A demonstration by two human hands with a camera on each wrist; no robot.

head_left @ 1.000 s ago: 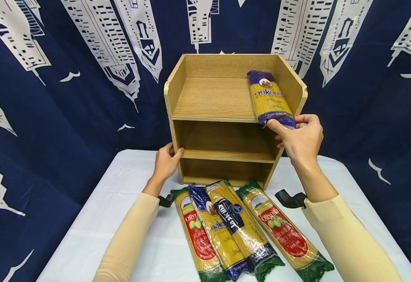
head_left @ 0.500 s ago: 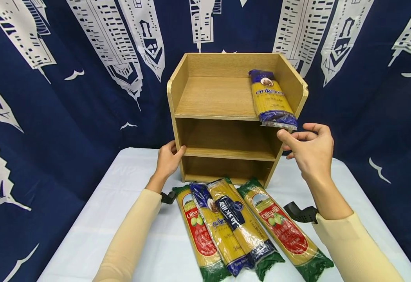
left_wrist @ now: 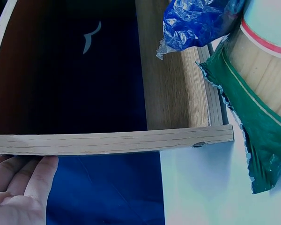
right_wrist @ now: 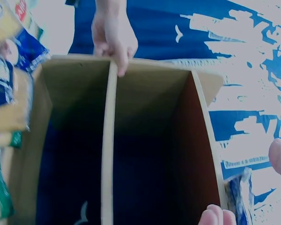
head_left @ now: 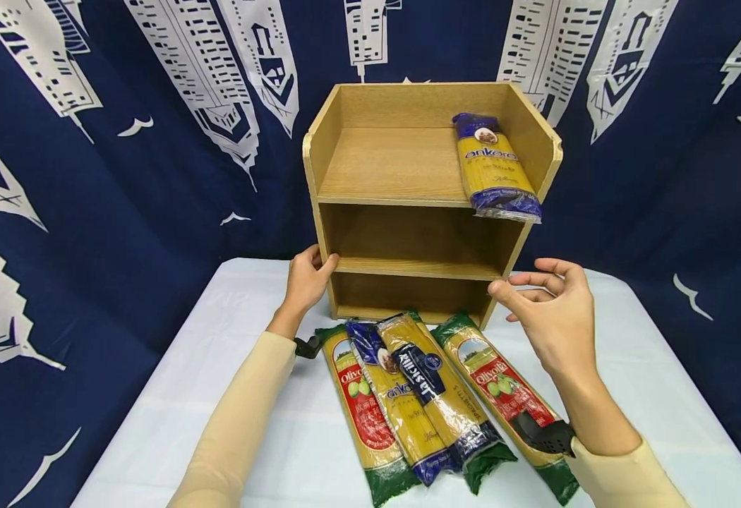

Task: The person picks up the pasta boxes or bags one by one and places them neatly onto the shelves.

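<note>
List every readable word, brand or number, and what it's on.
"ankara": upper blue-and-yellow pasta pack, atop the wooden shelf unit
"anka", rest covered: lower blue-and-yellow pasta pack
"la sicilia", "SPAGHETTI": navy-label pasta pack
"Olivoilà": right red-label pasta pack
"Olivo", rest covered: left red-label pasta pack
Too small or blurred: the packs' remaining fine print and the red labels' other characters.

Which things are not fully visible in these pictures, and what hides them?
Head view: most of a green-ended packet, under the dark-labelled packet.
Head view: part of the rightmost packet, behind the wrist camera.
Head view: part of the left hand, behind the shelf.
Right wrist view: most of the right hand, beyond the edges.
</note>
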